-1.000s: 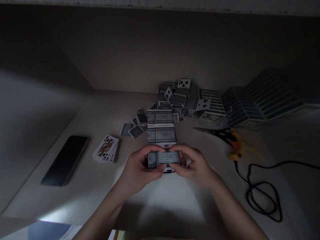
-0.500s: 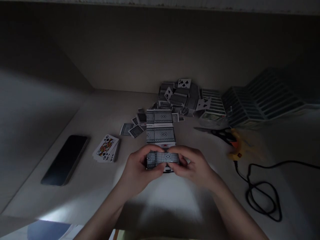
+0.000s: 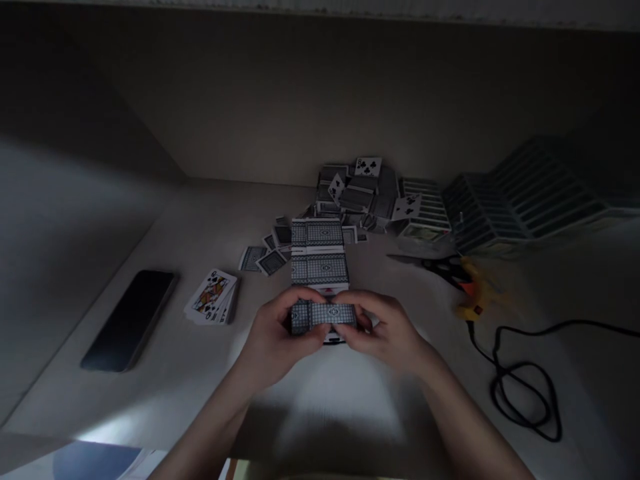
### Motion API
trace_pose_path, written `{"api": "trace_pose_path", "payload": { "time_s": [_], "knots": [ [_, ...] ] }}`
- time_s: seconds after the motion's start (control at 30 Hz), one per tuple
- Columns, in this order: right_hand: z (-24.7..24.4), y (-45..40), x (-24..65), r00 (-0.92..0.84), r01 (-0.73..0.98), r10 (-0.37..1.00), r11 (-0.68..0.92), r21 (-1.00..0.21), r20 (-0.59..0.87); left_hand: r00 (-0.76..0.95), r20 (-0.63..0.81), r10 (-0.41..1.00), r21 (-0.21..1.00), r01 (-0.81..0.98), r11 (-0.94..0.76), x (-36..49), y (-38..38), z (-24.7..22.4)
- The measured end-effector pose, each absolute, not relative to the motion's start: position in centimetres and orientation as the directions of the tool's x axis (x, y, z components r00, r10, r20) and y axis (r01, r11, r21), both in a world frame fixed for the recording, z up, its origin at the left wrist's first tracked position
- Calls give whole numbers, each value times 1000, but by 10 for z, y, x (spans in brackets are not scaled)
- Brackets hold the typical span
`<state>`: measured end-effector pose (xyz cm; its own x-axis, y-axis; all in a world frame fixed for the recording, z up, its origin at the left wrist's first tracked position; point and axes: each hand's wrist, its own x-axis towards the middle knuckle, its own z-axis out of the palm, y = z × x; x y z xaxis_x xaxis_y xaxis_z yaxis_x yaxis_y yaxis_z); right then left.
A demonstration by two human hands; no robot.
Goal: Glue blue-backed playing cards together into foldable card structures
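Between my two hands is a folded playing card (image 3: 332, 314), its patterned back facing up. My left hand (image 3: 280, 337) pinches its left part between thumb and fingers. At the other end my right hand (image 3: 383, 327) grips it the same way, the two thumbs nearly meeting. Just beyond the fingers stands a block made of patterned cards (image 3: 320, 268), with white edges showing. Something white and dark lies under the held card, mostly hidden. To the left sits a stack of playing cards (image 3: 214, 297) with a queen on top.
A black phone (image 3: 129, 321) lies at the left. Cut card pieces (image 3: 271, 262) and a heap of cards (image 3: 357, 197) lie behind the block. Scissors (image 3: 440, 267), a yellow glue gun (image 3: 473, 300) and its black cable (image 3: 525, 400) are at right, before stepped card structures (image 3: 530, 193).
Almost nothing differs. Both hands keep their hold on the folded card, and the whole view has shifted very slightly.
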<state>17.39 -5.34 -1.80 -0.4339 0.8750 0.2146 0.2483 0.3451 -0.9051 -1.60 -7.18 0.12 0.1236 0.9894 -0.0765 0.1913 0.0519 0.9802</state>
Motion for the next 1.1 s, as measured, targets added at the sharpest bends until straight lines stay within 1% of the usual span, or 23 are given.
{"api": "trace_pose_path", "payload": {
  "time_s": [0.07,0.23,0.33,0.43,0.53,0.7,0.87,1.1],
  "knots": [
    [-19,-53,174,-442,251,870,353,-901,218,116,-80,990,979,198,56,-15,-73,1],
    [-21,-54,175,-450,237,848,415,-878,279,105,-73,992,976,214,49,-13,-76,4],
    [-20,-53,175,-471,242,838,422,-874,274,113,-64,992,977,208,39,-13,-76,5],
    [-17,-54,176,-468,277,851,398,-875,239,117,-77,990,979,198,53,-12,-75,6],
    [-15,-56,177,-442,299,878,338,-893,184,95,-99,990,974,211,78,-10,-74,6],
    [-21,-58,177,-414,232,895,278,-932,164,76,-124,989,972,210,106,-10,-73,7],
    [-29,-56,176,-439,200,876,312,-929,200,101,-130,986,977,182,110,-12,-73,5],
    [-25,-55,174,-441,241,874,335,-911,205,101,-124,987,984,139,110,-13,-75,0]
  ]
}}
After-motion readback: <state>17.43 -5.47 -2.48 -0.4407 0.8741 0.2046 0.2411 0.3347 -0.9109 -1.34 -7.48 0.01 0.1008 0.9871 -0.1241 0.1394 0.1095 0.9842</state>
